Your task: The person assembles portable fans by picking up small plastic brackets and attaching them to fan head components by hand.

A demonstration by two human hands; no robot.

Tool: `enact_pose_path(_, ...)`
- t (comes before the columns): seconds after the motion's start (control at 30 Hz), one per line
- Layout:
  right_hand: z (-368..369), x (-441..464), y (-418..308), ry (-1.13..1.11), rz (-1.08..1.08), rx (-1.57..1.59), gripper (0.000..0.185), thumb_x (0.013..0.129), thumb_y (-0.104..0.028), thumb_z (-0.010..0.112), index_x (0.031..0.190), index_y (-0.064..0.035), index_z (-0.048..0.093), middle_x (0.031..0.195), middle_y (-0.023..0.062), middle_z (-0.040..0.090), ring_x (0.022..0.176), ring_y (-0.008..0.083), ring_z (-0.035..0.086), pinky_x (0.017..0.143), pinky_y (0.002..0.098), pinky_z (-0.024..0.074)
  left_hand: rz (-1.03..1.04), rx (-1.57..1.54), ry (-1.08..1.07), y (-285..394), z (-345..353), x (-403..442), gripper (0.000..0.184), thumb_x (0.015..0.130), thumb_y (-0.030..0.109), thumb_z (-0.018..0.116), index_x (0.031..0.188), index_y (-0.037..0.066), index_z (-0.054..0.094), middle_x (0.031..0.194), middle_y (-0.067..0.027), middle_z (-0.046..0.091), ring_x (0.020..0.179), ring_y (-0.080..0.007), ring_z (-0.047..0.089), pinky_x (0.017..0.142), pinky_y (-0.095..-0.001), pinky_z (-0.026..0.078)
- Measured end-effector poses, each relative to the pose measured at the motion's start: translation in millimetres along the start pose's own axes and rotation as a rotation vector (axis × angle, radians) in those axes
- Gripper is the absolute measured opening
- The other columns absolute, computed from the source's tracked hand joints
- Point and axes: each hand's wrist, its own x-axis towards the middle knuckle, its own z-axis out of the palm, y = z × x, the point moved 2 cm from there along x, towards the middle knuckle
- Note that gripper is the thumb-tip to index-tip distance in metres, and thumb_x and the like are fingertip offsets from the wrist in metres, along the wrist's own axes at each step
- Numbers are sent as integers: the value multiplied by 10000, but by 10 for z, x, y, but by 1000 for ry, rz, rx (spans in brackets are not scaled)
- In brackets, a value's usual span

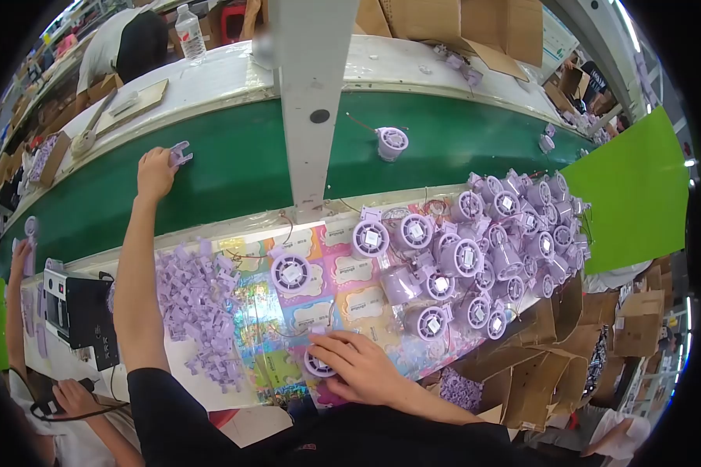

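Over the green conveyor belt at the upper left, my left hand (156,173) pinches a small purple plastic clip (181,154). My right hand (360,366) lies over a purple round fan unit (318,364) near the table's front edge, its fingers curled on the unit's top and side. Just above it stands another round unit (290,273) with a thin red wire. A heap of small purple parts (199,311) lies left of the colourful printed sheets (350,300). Many more round units (467,257) are piled to the right.
A grey post (310,101) rises between me and the belt (234,148), which carries a purple unit (392,143). A black machine (78,307) stands at left, beside a co-worker's hands (75,397). Cardboard boxes (545,366) sit at lower right.
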Motion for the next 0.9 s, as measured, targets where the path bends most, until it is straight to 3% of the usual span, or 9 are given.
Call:
enact_pose_path(0.07,-10,-17,34,41,1,-42,611,714,-125,732,1306,-76,587,1377,93,575,1209,318,556,994,419,477,-95,-48,-148,122,-305,-122,251,840,233,727,1022,95,622,1086,-142,656,1103,-349,611,910,-474,487)
enact_pose_path(0.27,-192,14,166,184,78,-109,526,741,-123,746,1242,-49,606,1346,118,575,1228,335,525,1015,459,439,-77,-200,77,571,-1419,-1052,367,785,225,749,1062,105,541,875,-184,685,840,-416,660,730,-506,504)
enact_pose_path(0.37,-341,148,66,292,-1,-24,467,747,-109,750,1193,-51,626,1300,119,591,1195,330,538,991,460,450,-112,-458,4,1048,-1999,-1843,498,747,244,782,1133,116,494,838,-167,678,782,-410,674,671,-449,513)
enact_pose_path(0.4,-412,266,-9,303,-41,-10,392,762,-102,743,1135,-46,640,1205,107,610,1103,320,562,939,451,470,-212,-579,-70,1218,-2112,-2144,559,713,231,799,1176,115,509,854,-161,677,792,-386,685,691,-422,526)
enact_pose_path(0.47,-398,555,-91,296,-139,69,335,769,-94,730,1089,-44,644,1124,104,614,1047,316,571,901,439,482,-89,-582,-201,1515,-2262,-2678,601,689,222,812,1215,86,556,939,-171,685,855,-362,692,745,-424,538)
enact_pose_path(0.53,-279,837,-199,247,-255,96,279,766,-83,731,1033,-48,657,1049,98,615,990,301,584,860,424,490,35,-598,-280,1830,-2174,-3083,599,657,222,819,1199,46,634,1062,-190,678,993,-361,660,894,-455,510)
enact_pose_path(0.6,70,1085,-231,147,-379,4,221,753,-87,724,964,-55,669,992,93,614,944,286,602,826,405,499,94,-625,-322,2079,-2003,-3334,585,654,211,810,1187,51,633,1015,-176,671,963,-381,643,876,-465,502)
enact_pose_path(0.73,772,1377,-164,90,-494,-196,175,734,-112,669,901,-60,678,961,89,624,925,271,627,805,376,514,38,-569,-172,2436,-1679,-3514,524,677,183,794,1159,54,634,1023,-158,633,960,-381,601,865,-471,477)
enact_pose_path(0.9,1011,1441,-116,136,-527,-262,90,743,-110,661,820,-75,692,888,81,660,904,242,663,746,352,533,-40,-478,-40,2565,-1393,-3630,506,711,167,794,1158,19,610,1126,-158,582,1037,-362,544,912,-471,431)
